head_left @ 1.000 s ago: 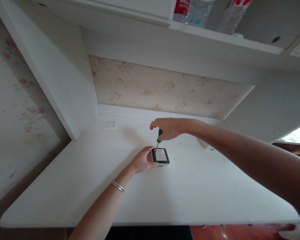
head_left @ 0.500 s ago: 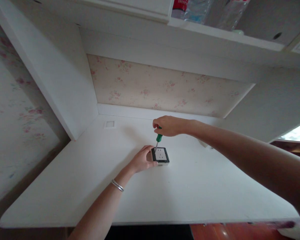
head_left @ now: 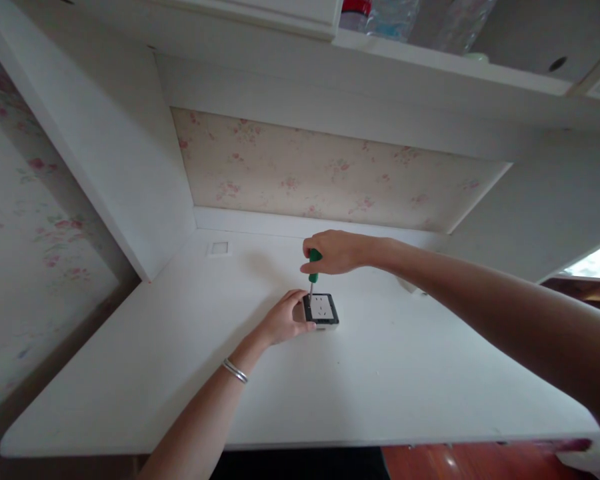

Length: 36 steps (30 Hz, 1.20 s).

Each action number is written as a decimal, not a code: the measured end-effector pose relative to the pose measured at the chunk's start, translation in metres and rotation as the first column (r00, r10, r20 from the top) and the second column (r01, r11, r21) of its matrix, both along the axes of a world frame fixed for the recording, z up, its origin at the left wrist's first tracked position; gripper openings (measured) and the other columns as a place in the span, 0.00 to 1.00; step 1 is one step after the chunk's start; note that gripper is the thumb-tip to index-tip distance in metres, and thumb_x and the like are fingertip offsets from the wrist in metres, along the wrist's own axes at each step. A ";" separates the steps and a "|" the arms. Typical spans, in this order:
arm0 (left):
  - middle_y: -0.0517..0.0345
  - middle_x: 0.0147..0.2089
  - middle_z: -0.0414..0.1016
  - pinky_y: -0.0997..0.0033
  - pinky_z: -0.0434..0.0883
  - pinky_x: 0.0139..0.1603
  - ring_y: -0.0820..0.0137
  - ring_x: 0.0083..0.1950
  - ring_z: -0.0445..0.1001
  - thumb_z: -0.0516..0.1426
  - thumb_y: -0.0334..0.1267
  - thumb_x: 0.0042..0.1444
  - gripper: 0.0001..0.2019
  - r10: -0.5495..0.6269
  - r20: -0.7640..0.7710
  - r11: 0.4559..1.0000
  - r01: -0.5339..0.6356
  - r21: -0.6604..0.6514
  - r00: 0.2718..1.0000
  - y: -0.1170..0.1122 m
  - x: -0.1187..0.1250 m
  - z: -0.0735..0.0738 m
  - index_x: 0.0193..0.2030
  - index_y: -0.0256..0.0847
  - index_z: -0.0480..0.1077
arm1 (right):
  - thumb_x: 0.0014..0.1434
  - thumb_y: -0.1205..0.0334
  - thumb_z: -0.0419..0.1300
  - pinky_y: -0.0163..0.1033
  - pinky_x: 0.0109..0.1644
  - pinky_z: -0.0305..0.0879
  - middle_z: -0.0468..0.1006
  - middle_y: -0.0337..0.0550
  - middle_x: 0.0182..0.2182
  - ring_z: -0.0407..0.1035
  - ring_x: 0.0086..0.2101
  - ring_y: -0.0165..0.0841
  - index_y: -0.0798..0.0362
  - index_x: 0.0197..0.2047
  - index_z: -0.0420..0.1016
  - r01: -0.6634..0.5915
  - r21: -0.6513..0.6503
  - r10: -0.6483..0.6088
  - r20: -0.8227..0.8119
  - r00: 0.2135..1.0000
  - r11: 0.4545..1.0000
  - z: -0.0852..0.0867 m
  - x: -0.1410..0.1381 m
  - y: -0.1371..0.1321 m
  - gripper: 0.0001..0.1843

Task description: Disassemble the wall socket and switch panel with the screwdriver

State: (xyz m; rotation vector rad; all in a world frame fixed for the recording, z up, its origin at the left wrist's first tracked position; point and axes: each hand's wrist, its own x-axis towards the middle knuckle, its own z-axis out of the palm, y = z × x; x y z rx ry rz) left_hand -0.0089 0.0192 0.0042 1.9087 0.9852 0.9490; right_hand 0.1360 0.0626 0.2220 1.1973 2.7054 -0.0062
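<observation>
A square wall socket (head_left: 322,307) with a white face and black frame, on a pale box base, lies on the white desk. My left hand (head_left: 286,319) grips it from the left side, fingers at its far edge and thumb along its near edge. Above it, my right hand (head_left: 333,252) is wrapped round the green handle of a screwdriver (head_left: 313,268). The shaft points down, its tip at the left part of the black frame. Whether the tip sits in a screw is too small to tell.
The white desk (head_left: 180,373) has a square frame plate (head_left: 220,249) at its back left. A small pale object (head_left: 411,287) is partly hidden behind my right forearm. Overhead, a shelf (head_left: 450,65) holds clear plastic bottles (head_left: 393,19). A side panel (head_left: 95,133) rises at left.
My right hand has shifted slightly left, and the screwdriver stands more upright, with more of its green handle showing. My left hand and the socket have stayed in place.
</observation>
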 end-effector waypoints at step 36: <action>0.47 0.65 0.57 0.52 0.56 0.65 0.55 0.64 0.59 0.65 0.42 0.46 0.35 0.021 -0.031 0.999 -0.022 -0.026 0.999 0.001 0.002 -0.004 0.62 0.44 0.59 | 0.54 0.62 0.53 0.35 0.39 0.60 0.78 0.42 0.35 0.69 0.35 0.34 0.51 0.35 0.75 0.224 0.090 -0.201 -0.209 0.957 0.970 -0.016 0.087 -0.023 0.10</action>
